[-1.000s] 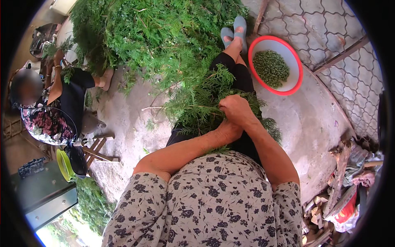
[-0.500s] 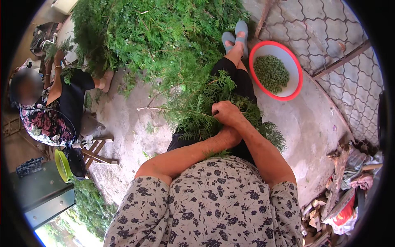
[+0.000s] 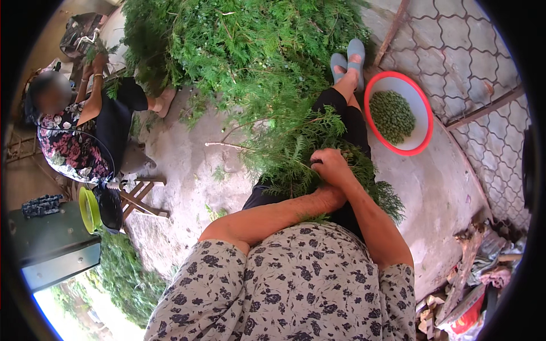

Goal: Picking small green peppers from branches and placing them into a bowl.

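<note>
Leafy conifer branches (image 3: 267,153) lie across my lap and dark-trousered legs, with a bare twig sticking out to the left. My right hand (image 3: 330,166) is among the foliage with its fingers curled in; whatever they pinch is too small or hidden to make out. My left hand (image 3: 329,197) lies just below it, partly under the right wrist, its fingers hidden. Right of my legs stands a white basin (image 3: 421,129) with a red rim, holding small green berries or cones. My feet, in grey slip-on shoes, are crossed beside a large heap of greenery (image 3: 244,40).
Another person (image 3: 71,136) sits at the left, handling a sprig in both hands, near a wooden folding stand (image 3: 139,202) and a yellow-green basin (image 3: 90,210). A metal lattice (image 3: 449,45) lies at the upper right, scrap wood (image 3: 466,284) and bundles at the lower right.
The whole view has shifted, so the scene sits further right. My right hand has moved slightly left relative to my legs and the basin, staying curled among the branches.
</note>
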### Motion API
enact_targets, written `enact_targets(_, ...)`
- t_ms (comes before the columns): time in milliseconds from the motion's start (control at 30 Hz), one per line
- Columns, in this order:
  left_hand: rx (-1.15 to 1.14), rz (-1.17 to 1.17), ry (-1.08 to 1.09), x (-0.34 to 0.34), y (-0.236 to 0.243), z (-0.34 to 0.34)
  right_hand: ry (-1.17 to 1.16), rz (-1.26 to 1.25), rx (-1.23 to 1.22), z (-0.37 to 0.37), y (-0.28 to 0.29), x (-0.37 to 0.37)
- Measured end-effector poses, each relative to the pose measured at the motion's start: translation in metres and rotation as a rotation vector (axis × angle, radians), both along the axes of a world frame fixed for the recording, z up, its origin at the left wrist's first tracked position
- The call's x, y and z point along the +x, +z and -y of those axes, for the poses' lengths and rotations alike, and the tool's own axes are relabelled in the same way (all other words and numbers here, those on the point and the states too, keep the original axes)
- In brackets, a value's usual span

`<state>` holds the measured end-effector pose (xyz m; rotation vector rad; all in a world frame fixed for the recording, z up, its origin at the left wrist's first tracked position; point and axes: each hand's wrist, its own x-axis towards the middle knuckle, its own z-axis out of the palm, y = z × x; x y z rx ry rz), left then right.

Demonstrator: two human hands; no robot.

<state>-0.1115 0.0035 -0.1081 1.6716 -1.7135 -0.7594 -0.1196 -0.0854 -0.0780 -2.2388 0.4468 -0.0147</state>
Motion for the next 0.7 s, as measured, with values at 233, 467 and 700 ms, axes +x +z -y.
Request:
enact_targets(233,0.187,-0.147,0.079,0.0,0.02,0.001,-0.134,0.15,-0.223,0.005,0.018,-0.006)
enact_targets(467,-0.053,-0.034,0.043,0.01,0.038,-0.001,-0.744,0.475,0.98,0.05,0.051,-0.034)
enact_targets(700,-0.039,0.045,-0.059,0.01,0.031,0.0,-0.633,0.04,0.532,0.072,0.037,-0.056)
